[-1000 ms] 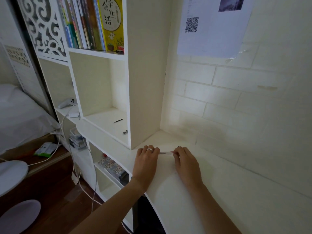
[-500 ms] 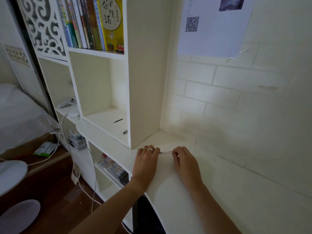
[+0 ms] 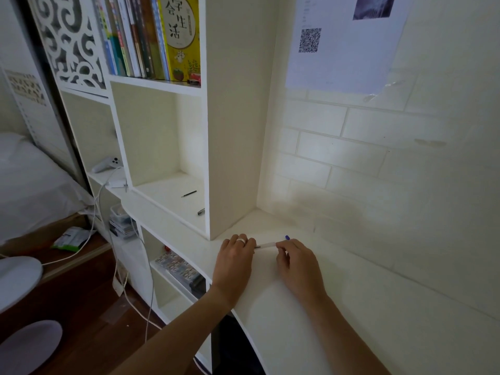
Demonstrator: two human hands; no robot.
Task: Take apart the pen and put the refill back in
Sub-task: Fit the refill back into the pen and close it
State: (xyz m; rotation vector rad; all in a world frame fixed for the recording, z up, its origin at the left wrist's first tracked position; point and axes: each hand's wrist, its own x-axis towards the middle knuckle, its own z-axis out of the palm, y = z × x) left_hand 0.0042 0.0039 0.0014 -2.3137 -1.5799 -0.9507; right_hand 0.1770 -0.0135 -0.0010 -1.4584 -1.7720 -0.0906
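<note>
A slim pale pen point(image 3: 266, 245) lies level just above the white desk point(image 3: 338, 307), held at both ends. My left hand point(image 3: 234, 262), with a ring on one finger, pinches the dark-tipped left end. The other end is pinched by my right hand point(image 3: 296, 262), and a small blue cap or end piece point(image 3: 287, 237) sticks up just past its fingertips. Whether the blue piece is joined to the pen is hidden by my fingers.
A white bookshelf point(image 3: 232, 131) stands just left of my hands. Its open cubby holds a thin dark refill-like stick point(image 3: 188, 193) and a short dark pen part point(image 3: 201, 211). The brick-pattern wall point(image 3: 378, 171) is close behind. Cables point(image 3: 119, 266) hang at the left.
My right hand has shifted a little to the right, showing more of the pen between my hands. The blue end piece now shows above my right fingers.
</note>
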